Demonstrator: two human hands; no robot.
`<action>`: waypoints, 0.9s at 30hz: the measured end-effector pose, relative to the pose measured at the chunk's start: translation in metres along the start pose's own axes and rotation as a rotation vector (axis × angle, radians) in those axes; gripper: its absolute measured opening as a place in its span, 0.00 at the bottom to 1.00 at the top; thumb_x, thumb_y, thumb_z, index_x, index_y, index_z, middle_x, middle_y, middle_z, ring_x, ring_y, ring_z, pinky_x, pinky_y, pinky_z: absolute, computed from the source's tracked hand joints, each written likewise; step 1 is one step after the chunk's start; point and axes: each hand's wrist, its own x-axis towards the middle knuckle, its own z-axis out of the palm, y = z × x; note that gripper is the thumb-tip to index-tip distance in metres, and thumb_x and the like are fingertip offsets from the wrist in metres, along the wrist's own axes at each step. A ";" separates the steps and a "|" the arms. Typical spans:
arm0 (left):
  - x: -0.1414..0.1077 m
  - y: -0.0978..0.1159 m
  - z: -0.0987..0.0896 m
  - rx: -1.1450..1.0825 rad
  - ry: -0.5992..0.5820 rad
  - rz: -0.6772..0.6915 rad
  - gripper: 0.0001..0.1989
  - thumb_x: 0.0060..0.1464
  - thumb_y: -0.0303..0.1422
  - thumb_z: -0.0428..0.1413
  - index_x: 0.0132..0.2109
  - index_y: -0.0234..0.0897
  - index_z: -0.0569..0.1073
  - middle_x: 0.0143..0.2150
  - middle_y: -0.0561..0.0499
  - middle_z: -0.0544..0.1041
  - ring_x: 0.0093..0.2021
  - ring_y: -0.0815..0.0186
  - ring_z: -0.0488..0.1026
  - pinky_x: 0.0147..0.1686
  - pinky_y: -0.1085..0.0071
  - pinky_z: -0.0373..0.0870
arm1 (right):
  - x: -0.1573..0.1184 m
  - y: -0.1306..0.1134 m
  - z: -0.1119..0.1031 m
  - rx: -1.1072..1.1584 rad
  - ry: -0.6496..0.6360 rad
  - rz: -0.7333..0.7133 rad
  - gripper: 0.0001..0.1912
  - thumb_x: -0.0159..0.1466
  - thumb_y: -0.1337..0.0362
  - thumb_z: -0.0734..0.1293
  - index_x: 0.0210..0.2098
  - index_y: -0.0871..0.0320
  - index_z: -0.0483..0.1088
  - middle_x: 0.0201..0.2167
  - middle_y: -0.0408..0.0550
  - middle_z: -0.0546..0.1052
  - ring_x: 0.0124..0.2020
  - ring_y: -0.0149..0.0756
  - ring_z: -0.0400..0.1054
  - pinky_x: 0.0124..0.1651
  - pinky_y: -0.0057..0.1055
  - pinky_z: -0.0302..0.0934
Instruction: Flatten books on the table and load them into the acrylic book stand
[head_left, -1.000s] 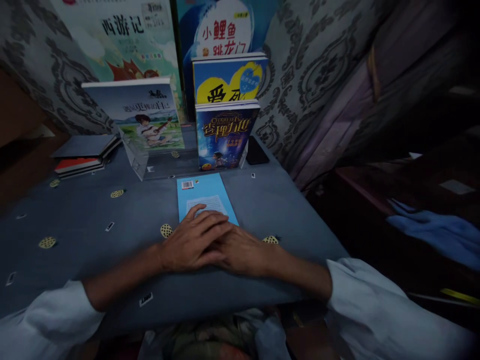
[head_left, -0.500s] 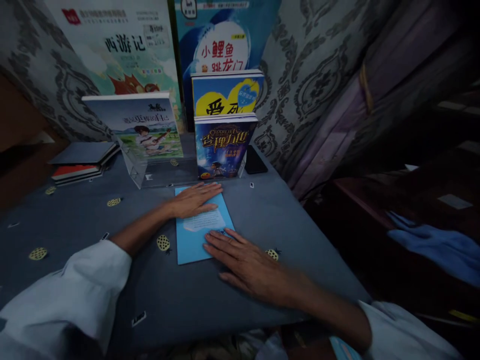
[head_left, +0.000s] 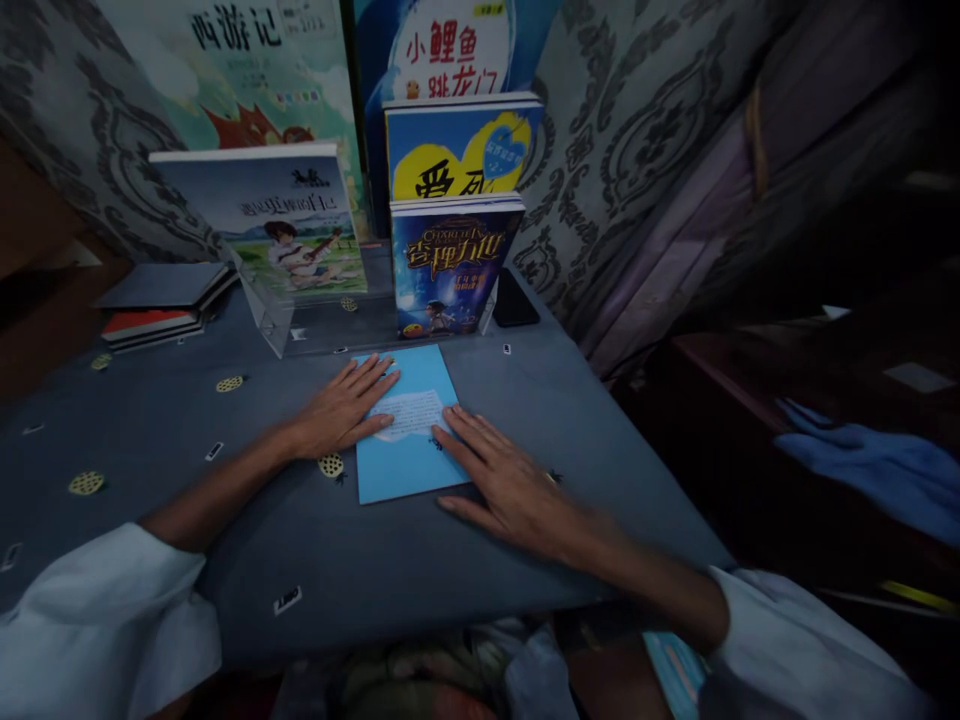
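Observation:
A thin light-blue booklet (head_left: 405,462) with a pale text panel lies flat on the dark grey patterned tablecloth (head_left: 390,570). My left hand (head_left: 341,405) rests open on its upper left part, fingers spread and pointing up and to the right. On the booklet's right edge lie the fingertips of my right hand (head_left: 502,485), which is also open, its thumb apart and below the booklet's lower right corner. Neither hand grips anything.
Books stand in clear holders behind the booklet, among them a dark-blue one (head_left: 454,265) and a landscape-covered one (head_left: 300,235). A black phone (head_left: 514,300) lies right of them. Stacked books (head_left: 165,290) are at the left; a blue cloth (head_left: 870,465) is far right.
My left hand has slid left and down from the booklet's upper middle to its left side. My right hand has moved slightly up along the right edge. The camera view has shifted a little.

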 end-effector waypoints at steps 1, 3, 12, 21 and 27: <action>-0.002 0.002 0.001 0.004 -0.004 0.008 0.38 0.69 0.56 0.32 0.76 0.39 0.42 0.78 0.46 0.39 0.77 0.53 0.34 0.74 0.51 0.36 | -0.002 -0.002 0.000 -0.003 0.003 -0.004 0.39 0.71 0.49 0.62 0.73 0.63 0.49 0.73 0.65 0.52 0.75 0.53 0.42 0.72 0.57 0.50; -0.008 0.008 0.001 0.011 -0.011 0.027 0.37 0.69 0.55 0.33 0.76 0.39 0.42 0.78 0.45 0.39 0.77 0.53 0.34 0.73 0.51 0.36 | -0.009 -0.009 -0.001 -0.005 0.012 -0.016 0.40 0.71 0.49 0.63 0.74 0.61 0.47 0.73 0.64 0.53 0.75 0.53 0.43 0.72 0.57 0.51; -0.052 0.055 0.010 0.026 0.049 0.128 0.36 0.71 0.50 0.41 0.76 0.44 0.35 0.78 0.44 0.41 0.77 0.51 0.39 0.73 0.49 0.43 | -0.065 -0.050 -0.002 -0.030 -0.023 -0.079 0.46 0.64 0.50 0.71 0.73 0.60 0.49 0.73 0.63 0.54 0.74 0.54 0.47 0.70 0.56 0.55; -0.092 0.108 0.007 -0.025 0.049 0.169 0.43 0.67 0.51 0.47 0.76 0.42 0.34 0.77 0.40 0.44 0.76 0.47 0.42 0.71 0.46 0.50 | -0.091 -0.067 0.003 -0.019 0.313 -0.264 0.20 0.72 0.70 0.60 0.62 0.57 0.67 0.49 0.52 0.83 0.53 0.41 0.76 0.49 0.40 0.75; -0.098 0.102 -0.016 -0.389 -0.035 0.141 0.30 0.70 0.49 0.42 0.75 0.51 0.49 0.77 0.48 0.48 0.76 0.51 0.45 0.72 0.45 0.46 | -0.057 -0.068 -0.036 0.250 0.418 -0.357 0.16 0.73 0.69 0.60 0.58 0.59 0.70 0.38 0.52 0.84 0.39 0.38 0.77 0.38 0.33 0.74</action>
